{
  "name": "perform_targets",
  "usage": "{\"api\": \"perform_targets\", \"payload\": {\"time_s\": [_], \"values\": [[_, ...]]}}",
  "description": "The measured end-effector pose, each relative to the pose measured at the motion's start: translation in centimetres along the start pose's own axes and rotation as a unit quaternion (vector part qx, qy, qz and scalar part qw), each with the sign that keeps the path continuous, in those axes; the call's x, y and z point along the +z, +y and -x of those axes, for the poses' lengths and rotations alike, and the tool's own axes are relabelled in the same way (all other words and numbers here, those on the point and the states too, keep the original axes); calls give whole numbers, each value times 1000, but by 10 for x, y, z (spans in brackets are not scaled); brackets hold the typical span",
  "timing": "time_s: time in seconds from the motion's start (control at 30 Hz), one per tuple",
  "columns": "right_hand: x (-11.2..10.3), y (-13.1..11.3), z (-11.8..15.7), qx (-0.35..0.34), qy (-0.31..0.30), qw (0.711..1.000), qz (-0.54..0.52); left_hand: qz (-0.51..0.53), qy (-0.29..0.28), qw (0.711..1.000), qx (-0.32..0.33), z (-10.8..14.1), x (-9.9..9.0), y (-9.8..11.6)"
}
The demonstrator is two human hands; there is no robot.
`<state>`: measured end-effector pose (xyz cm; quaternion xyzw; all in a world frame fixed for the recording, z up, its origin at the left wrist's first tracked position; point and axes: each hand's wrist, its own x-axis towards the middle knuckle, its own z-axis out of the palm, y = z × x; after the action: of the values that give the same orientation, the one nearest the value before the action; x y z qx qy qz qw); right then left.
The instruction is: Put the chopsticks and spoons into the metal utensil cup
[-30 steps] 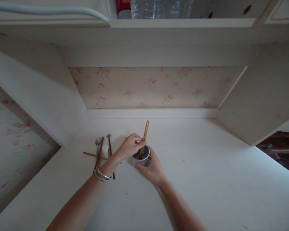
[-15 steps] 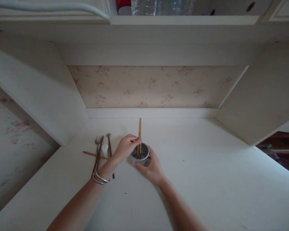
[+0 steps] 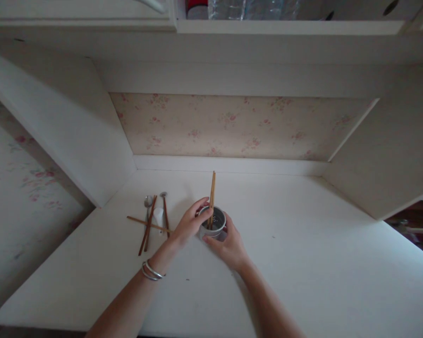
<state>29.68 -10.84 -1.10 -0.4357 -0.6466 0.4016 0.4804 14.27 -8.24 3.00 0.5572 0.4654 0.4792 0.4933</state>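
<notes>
A pair of light wooden chopsticks (image 3: 212, 190) stands upright in a round grey cup (image 3: 218, 227) that has small holes in its bottom. My left hand (image 3: 193, 219) is closed on the chopsticks at the cup's left rim. Round the cup's right and near side, my right hand (image 3: 229, 241) grips its wall. Left of my hands lie a metal spoon (image 3: 148, 202), dark brown chopsticks (image 3: 148, 226), a white spoon (image 3: 158, 215), a brown-handled spoon (image 3: 165, 211) and a light chopstick (image 3: 137, 220) crossing under or over them.
These stand on a white table (image 3: 303, 263) with white side panels and a floral back wall (image 3: 225, 126). Overhead, a shelf (image 3: 285, 27) holds clear plastic bottles (image 3: 262, 8) and a red object (image 3: 197, 8). A tiny dark speck lies near the front.
The camera view has shifted slightly. The chopsticks have moved to the cup's left side and lean a little, and my left hand sits lower, over the left rim.
</notes>
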Motion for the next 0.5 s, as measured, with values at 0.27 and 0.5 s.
{"api": "perform_targets", "payload": {"time_s": [0.27,0.5], "values": [[-1,6,5,-10,-53,994,-97,48,-58,997,29,15,9,-23],[-1,-32,25,-81,207,975,7,70,-60,993,68,12,5,-28]]}}
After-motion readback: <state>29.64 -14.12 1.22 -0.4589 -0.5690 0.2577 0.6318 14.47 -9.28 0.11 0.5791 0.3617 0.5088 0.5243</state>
